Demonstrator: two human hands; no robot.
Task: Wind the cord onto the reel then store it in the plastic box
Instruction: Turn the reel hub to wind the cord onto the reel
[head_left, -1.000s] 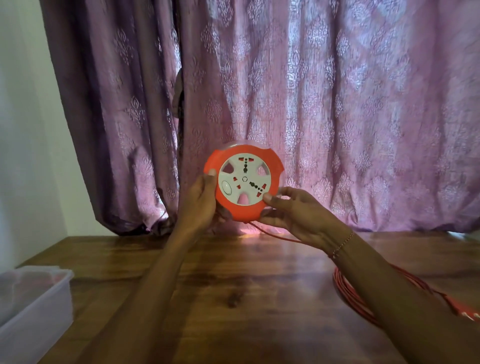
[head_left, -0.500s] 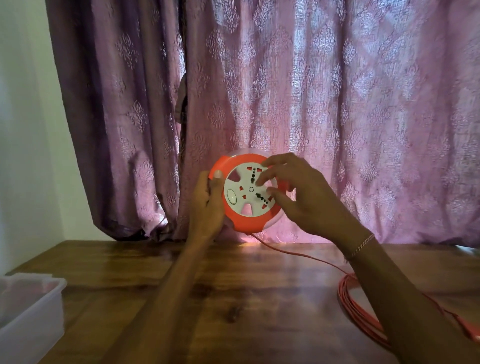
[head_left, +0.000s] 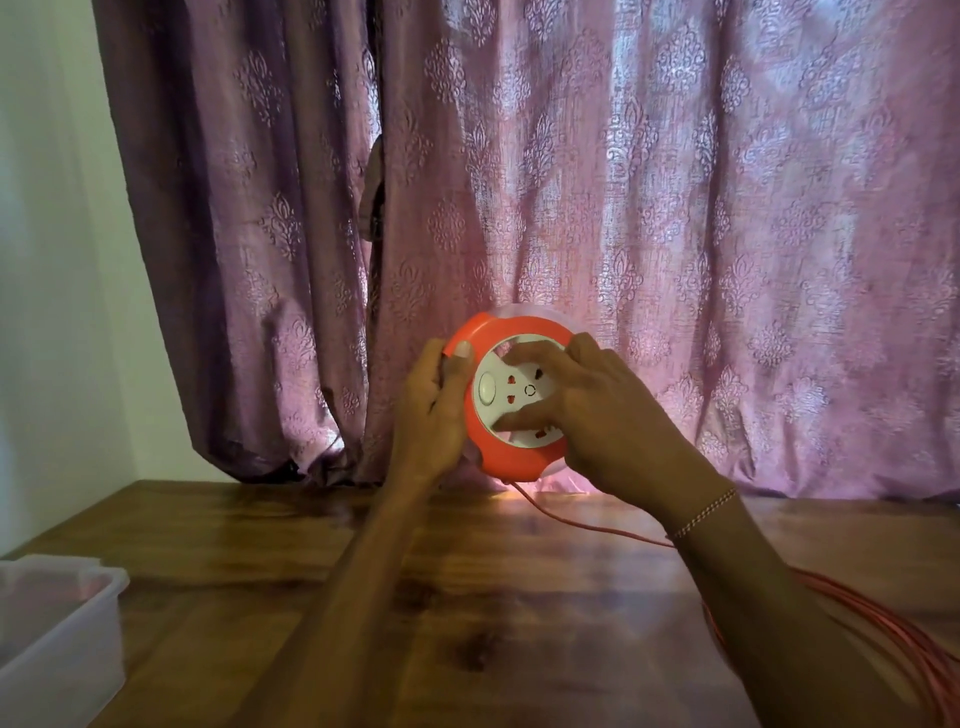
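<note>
Against the purple curtain (head_left: 675, 208), above the far side of the desk (head_left: 467, 597), you hold the reel (head_left: 511, 410) upright. Your left hand (head_left: 431, 410) clasps its left rim; your right hand (head_left: 597, 410) lies spread on the white face, fingers (head_left: 524, 356) pressing it. Much cord (head_left: 924, 639) lies coiled at the right, so winding looks barely begun. The plastic box (head_left: 57, 613) waits near left.

Glossy plastic reel (head_left: 511, 457), polished wooden table (head_left: 467, 597), embossed cloth curtain (head_left: 675, 208), translucent plastic box (head_left: 57, 639)
</note>
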